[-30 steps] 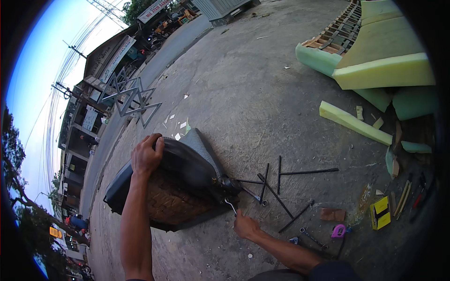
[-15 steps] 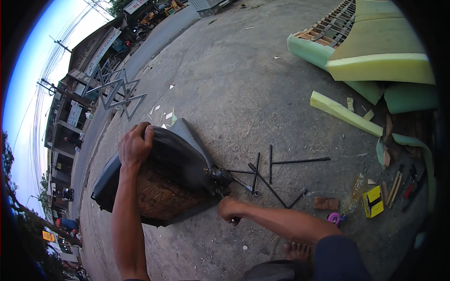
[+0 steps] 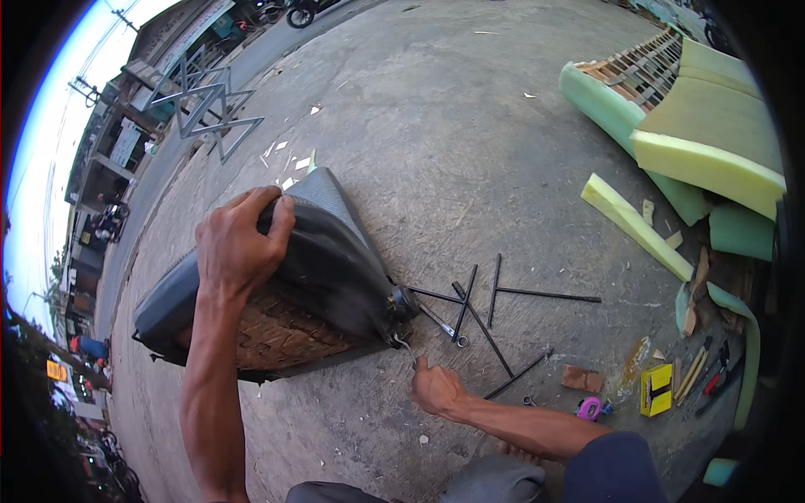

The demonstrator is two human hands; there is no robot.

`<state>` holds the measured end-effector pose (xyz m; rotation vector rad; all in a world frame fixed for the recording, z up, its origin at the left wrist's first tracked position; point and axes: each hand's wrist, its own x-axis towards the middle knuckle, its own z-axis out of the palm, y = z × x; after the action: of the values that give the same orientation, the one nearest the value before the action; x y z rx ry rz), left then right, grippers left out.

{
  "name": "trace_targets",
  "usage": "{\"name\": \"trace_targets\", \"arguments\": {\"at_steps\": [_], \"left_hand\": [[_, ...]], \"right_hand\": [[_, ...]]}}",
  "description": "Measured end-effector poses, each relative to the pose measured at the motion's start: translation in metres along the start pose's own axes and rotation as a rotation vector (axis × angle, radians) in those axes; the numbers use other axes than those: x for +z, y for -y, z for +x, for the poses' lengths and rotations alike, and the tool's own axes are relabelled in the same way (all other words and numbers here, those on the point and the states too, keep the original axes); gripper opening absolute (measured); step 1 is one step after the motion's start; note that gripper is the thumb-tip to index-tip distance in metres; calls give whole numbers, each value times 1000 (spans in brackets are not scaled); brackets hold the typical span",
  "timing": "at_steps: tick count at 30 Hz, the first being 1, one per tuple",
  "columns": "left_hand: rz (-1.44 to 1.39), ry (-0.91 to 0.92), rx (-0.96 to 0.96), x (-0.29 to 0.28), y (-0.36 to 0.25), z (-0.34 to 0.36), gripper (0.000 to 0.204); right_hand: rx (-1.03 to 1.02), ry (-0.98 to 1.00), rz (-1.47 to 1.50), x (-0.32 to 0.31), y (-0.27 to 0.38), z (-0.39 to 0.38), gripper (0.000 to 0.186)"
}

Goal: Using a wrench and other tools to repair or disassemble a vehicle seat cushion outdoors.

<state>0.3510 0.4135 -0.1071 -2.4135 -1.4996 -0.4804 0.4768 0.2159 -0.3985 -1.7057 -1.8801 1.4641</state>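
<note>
Right now my left hand point(image 3: 241, 239) bends its fingers over the upper edge of a dark padded seat point(image 3: 325, 267), which rests tilted on the concrete ground point(image 3: 419, 142), its rough brown underside point(image 3: 289, 337) facing me. My right hand point(image 3: 438, 390) is low beside the seat's right corner, fingers curled closed around a thin, bent metal tool point(image 3: 408, 347). Its tip reaches the dark fittings point(image 3: 401, 308); whether it sits inside anything, I cannot tell. Just beyond lie a silver spanner point(image 3: 437, 320) and black rods point(image 3: 545, 294), with a pink tape measure point(image 3: 589, 408) farther right.
</note>
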Motion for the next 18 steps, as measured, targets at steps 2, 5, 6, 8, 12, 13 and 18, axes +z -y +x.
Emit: {"name": "trace_targets", "arguments": {"at_steps": [2, 5, 6, 8, 12, 13, 18], "left_hand": [[29, -3, -20, -6, -2, -2, 33], [-6, -33, -10, -8, 2, -7, 32], [-27, -65, -3, -10, 2, -11, 32], [-28, -78, -1, 1, -3, -8, 34], [86, 7, -115, -13, -8, -12, 37], [101, -21, -112, -11, -3, -9, 37], [85, -49, -80, -6, -1, -9, 37]], "right_hand": [[27, -108, -10, 27, -19, 12, 39], [-212, -303, -177, 51, -67, 29, 29], [-211, -328, -179, 72, -86, 40, 29], [-338, -571, -223, 94, -118, 90, 31], [-306, -511, -171, 88, -95, 78, 31], [-266, -544, -75, 85, -87, 68, 31], [-131, -488, 54, 74, -66, 41, 33]]}}
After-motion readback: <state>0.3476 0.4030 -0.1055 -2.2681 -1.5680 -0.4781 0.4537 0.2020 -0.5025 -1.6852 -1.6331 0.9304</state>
